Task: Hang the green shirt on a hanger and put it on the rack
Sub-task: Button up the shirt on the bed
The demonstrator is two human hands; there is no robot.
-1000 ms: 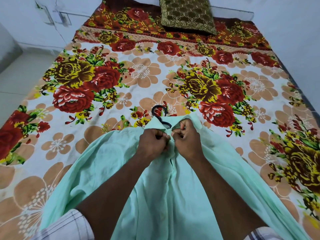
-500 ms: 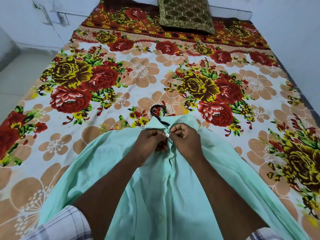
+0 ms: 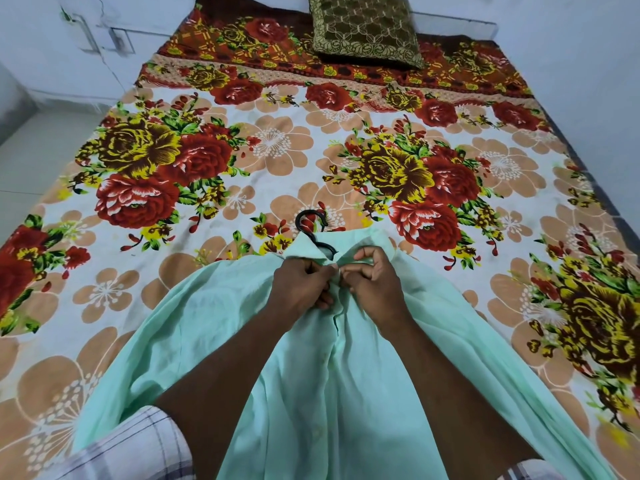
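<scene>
Left hand (image 3: 301, 284), right hand (image 3: 375, 285) unmoved, pinching green shirt (image 3: 311, 393).

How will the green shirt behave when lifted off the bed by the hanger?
Probably floppy: the green shirt lies in soft folds on the bed. Likely light, since its cloth looks thin. It may stay on the hanger, whose hook sticks out of the collar, where the left hand and right hand pinch the front together.

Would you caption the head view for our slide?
Left hand and right hand pinch the green shirt at its collar, below the hanger hook.
</scene>
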